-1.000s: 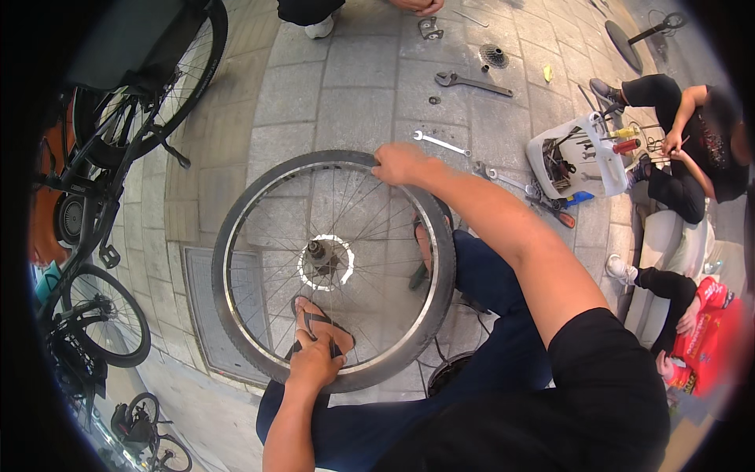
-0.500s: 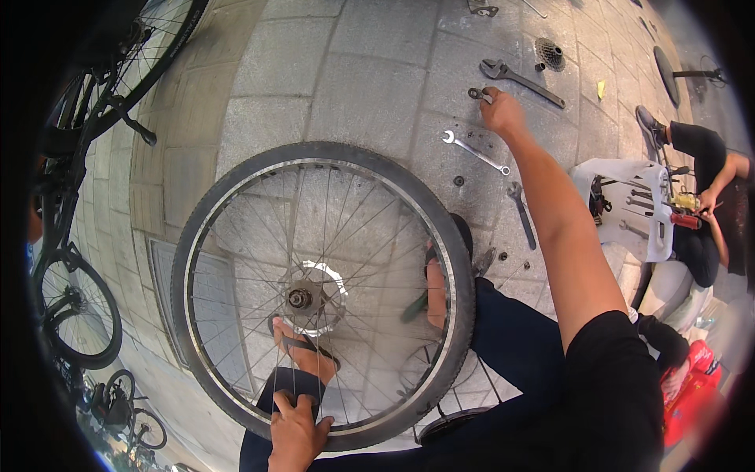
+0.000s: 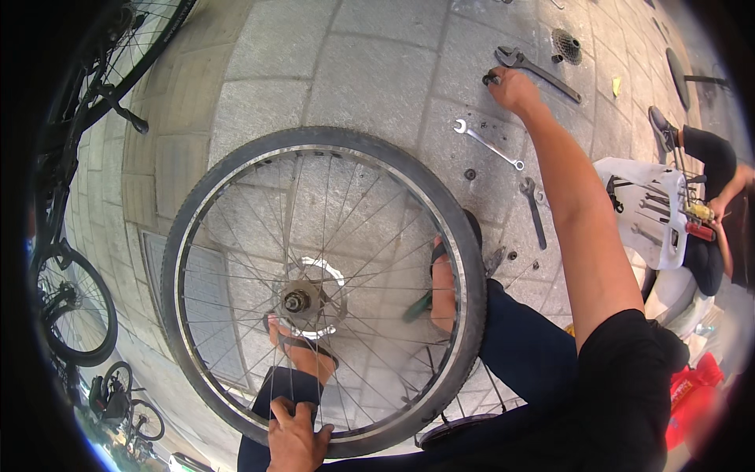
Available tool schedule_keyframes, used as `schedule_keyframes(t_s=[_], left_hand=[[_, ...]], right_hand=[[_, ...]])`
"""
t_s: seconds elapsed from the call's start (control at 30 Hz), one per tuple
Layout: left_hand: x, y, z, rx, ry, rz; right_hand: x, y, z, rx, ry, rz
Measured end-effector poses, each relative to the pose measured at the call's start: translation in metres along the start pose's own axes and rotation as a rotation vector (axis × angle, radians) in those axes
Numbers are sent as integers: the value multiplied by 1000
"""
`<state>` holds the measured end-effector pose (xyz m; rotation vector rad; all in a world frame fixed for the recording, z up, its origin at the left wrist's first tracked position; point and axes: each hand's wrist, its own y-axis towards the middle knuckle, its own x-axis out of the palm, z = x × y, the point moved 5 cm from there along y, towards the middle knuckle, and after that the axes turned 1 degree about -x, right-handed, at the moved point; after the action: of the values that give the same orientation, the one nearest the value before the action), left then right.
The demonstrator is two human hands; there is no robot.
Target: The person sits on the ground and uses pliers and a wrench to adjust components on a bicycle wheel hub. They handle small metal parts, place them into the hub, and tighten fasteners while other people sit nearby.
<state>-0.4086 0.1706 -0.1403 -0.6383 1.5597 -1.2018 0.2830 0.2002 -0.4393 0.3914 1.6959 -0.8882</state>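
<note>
A bicycle wheel [image 3: 296, 302] with a black tyre and a silver disc rotor [image 3: 339, 277] leans over my legs, its hub facing up. My left hand [image 3: 297, 435] is closed round its near rim, the thumb resting on the tyre side. Far off to the right, my right hand [image 3: 515, 90] pinches a small dark metal part [image 3: 489, 79] low over the paving; fingers partly hide it. Just beyond that hand lies a large adjustable wrench [image 3: 544, 75]. A silver combination spanner [image 3: 489, 145] lies nearer to me, with a smaller adjustable wrench [image 3: 535, 214] nearer still.
A sprocket cassette [image 3: 566, 47] lies at the far right. Small nuts are scattered about the paving [image 3: 377, 67]. A white tool container [image 3: 674, 228] stands to the right, beside another person's hand [image 3: 717, 208]. Parked bicycles [image 3: 75, 303] line the left. Another wheel [image 3: 460, 429] is partly under my leg.
My right hand has moved slightly farther away with the small metal part at its fingertips. The view has shifted a little. My left hand keeps its hold on the rim.
</note>
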Motion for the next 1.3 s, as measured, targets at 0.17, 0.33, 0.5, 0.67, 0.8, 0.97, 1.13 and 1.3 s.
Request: schedule_keyframes(t_s=[0.17,0.33,0.5,0.67,0.8,0.97,1.13,1.3], left_hand=[[2,-1,2,-13,21,16],[4,-2,2,14,22,28],[5,-2,5,13,5,40],[5,-1,8,12,16,32],[7,-2,10,6,11,30],[8,-4,13,22,16,44],[10,-5,12,50,35,54],[12,-7,9,101,80,73]], right_hand=[[2,-1,4,10,2,-55],[3,-2,7,-31,65,24],[2,7,7,-75,-2,-54],[-9,-1,-2,-79,-25,-31],[-11,-25,-8,-137,9,2],[-8,-61,-12,-377,23,172],[-30,-101,-29,-695,35,337],[-90,-160,-70,-945,-31,517]])
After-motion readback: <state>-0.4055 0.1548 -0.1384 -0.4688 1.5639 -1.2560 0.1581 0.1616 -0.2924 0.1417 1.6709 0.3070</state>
